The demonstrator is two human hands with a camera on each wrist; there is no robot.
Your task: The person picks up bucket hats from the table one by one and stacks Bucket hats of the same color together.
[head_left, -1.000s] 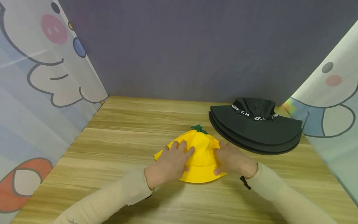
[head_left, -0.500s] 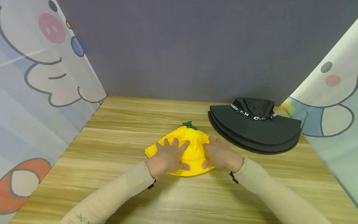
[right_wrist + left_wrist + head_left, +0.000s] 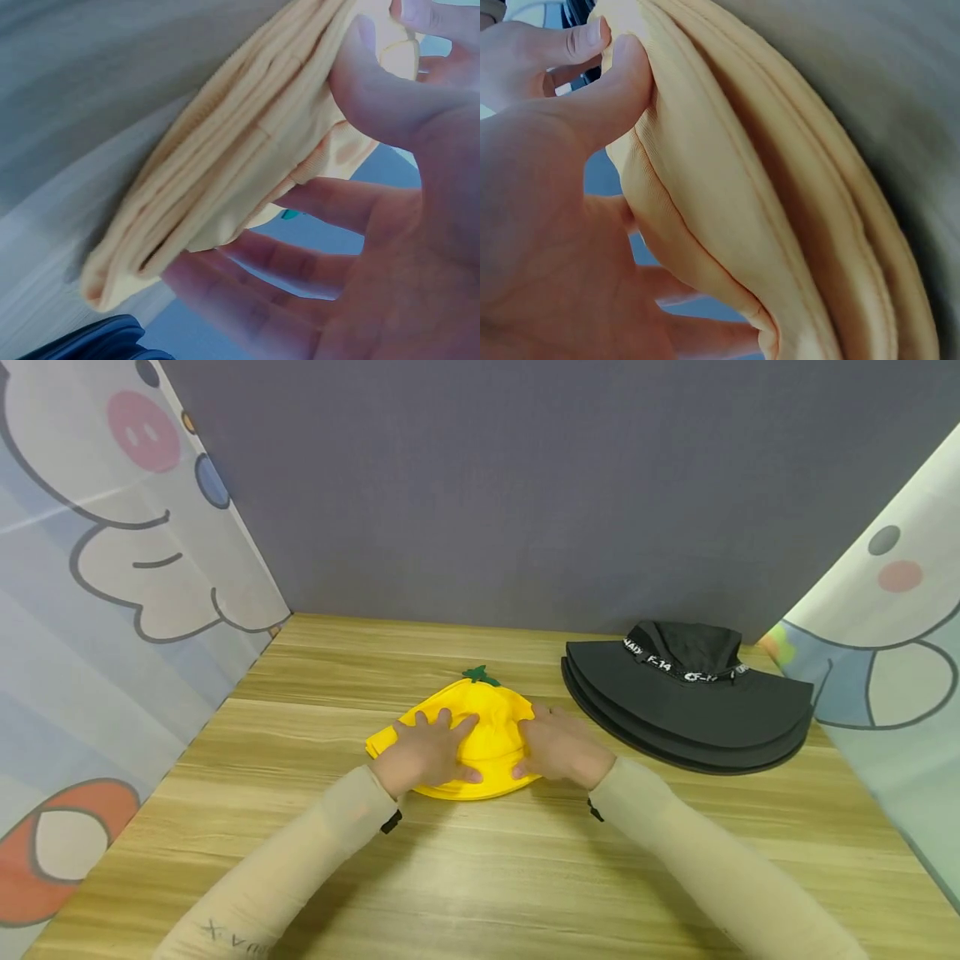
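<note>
A yellow bucket hat (image 3: 487, 731) with a green leaf-shaped tip (image 3: 480, 675) lies folded flat on the table. My left hand (image 3: 427, 752) rests on its left half, fingers spread and thumb near the brim. On the right half my right hand (image 3: 558, 746) touches the cloth, its fingers extended toward the crown. Layered brim edges of the hat (image 3: 727, 180) show in the left wrist view, with the thumb pressing the cloth. The right wrist view has the right thumb (image 3: 375, 90) against the brim and the fingers spread along the hat's side.
At the back right, black wide brims (image 3: 675, 710) lie in layers under a black crown with white lettering. A grey panel (image 3: 480, 493) stands behind the wooden table (image 3: 480, 877), and cartoon-print sheets (image 3: 67, 635) flank both sides.
Both hands have slid the yellow hat leftward and away from me across the table, staying on it throughout. The black brims have stayed in place.
</note>
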